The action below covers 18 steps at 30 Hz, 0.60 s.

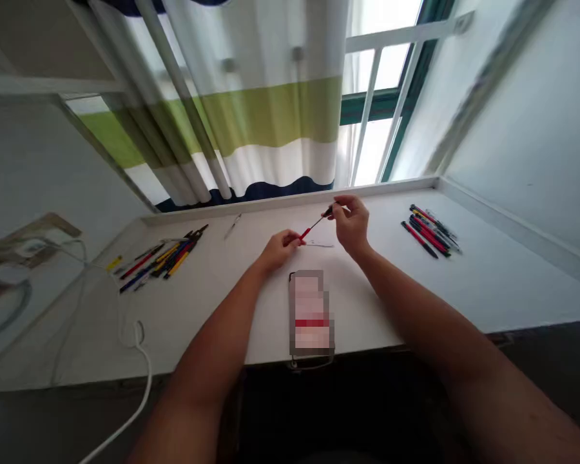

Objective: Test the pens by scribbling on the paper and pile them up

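Over the middle of the white desk, my left hand (281, 249) pinches a short red pen part (305, 234) between thumb and fingers. Up and to the right, my right hand (352, 222) is closed on a black pen part (327, 211). A thin dark shaft, which looks like a pen refill (316, 223), runs slantwise between the two parts. Whether it is joined to the red part is too small to tell. Just below the hands lies a slim pale piece (321, 245) on the desk, its kind unclear.
Several mixed pens (167, 258) lie piled at the left, with one pale pen (232, 225) apart. More red and black pens (430, 231) lie at the right. A blurred-out phone (310, 312) rests near the front edge. A white cable (147, 370) hangs over the left front edge.
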Each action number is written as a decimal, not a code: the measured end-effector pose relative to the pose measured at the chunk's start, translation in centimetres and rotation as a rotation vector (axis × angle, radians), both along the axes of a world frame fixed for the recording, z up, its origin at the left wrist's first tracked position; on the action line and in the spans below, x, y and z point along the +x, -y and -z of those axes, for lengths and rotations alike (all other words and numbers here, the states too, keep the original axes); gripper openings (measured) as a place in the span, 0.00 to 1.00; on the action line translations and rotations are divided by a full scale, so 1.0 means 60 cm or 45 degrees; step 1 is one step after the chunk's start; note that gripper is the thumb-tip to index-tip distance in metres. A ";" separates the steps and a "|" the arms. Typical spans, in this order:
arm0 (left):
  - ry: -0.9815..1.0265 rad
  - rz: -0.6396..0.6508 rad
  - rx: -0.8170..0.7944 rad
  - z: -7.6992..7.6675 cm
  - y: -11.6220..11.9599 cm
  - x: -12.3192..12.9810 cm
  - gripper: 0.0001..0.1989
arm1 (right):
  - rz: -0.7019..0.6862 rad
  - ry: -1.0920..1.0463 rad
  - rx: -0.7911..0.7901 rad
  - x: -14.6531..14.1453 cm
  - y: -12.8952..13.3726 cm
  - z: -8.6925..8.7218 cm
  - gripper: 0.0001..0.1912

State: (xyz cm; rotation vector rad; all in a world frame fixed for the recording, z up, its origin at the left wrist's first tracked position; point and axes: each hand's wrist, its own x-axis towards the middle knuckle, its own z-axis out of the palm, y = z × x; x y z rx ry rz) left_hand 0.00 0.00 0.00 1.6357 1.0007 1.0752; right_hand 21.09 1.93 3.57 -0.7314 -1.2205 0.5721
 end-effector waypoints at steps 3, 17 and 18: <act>0.003 0.011 -0.006 -0.003 0.005 0.000 0.15 | 0.007 0.056 -0.005 -0.002 0.000 0.007 0.08; -0.192 -0.143 0.158 -0.016 0.012 -0.003 0.04 | -0.329 0.375 -0.093 -0.009 0.009 0.011 0.12; -0.220 -0.165 0.181 -0.016 0.011 -0.006 0.04 | -0.339 0.399 -0.120 -0.005 0.007 0.011 0.12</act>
